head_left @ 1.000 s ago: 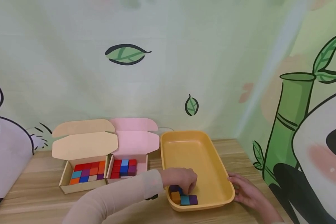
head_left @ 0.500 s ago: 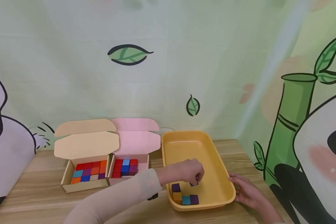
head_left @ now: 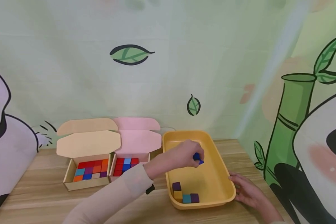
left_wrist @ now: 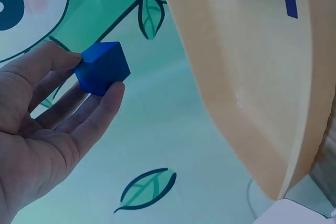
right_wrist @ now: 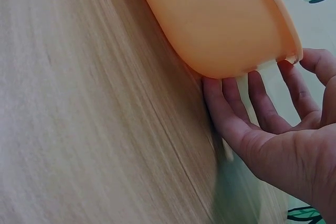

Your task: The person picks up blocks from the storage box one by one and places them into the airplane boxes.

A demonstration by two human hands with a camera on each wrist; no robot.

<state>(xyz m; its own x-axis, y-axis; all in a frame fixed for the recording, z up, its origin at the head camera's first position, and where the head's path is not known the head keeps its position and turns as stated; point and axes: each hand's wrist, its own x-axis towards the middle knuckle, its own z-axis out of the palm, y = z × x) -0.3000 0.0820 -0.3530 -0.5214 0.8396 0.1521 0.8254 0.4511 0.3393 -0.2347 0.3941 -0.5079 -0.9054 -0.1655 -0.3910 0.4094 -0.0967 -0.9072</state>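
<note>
In the head view a blue cube (head_left: 197, 156) is in my left hand (head_left: 187, 153), raised over the yellow tray (head_left: 221, 203). Thumb and fingertips pinch this blue cube (left_wrist: 101, 68) in the left wrist view. My right hand (head_left: 247, 190) holds the tray at its right side. Close up, its fingertips press on the orange-looking outer wall (right_wrist: 231, 30), with one digit up at the rim. Low in the tray's left corner lie a dark purple cube (head_left: 176, 186), an orange-yellow cube (head_left: 178, 196), a teal cube (head_left: 186, 198) and another purple cube (head_left: 194, 198).
Left of the tray stand an open tan box (head_left: 84, 186) and an open pink box (head_left: 145, 158), both with coloured cubes inside. Their lids (head_left: 88, 143) lean back. Behind the wooden table (head_left: 36, 186) hangs a printed cloth (head_left: 168, 68). My left forearm (head_left: 114, 196) partly covers the pink box.
My left hand has lifted the blue cube from the group in the tray's near left corner and moved away from me over the tray. The right hand stays at the tray's side.
</note>
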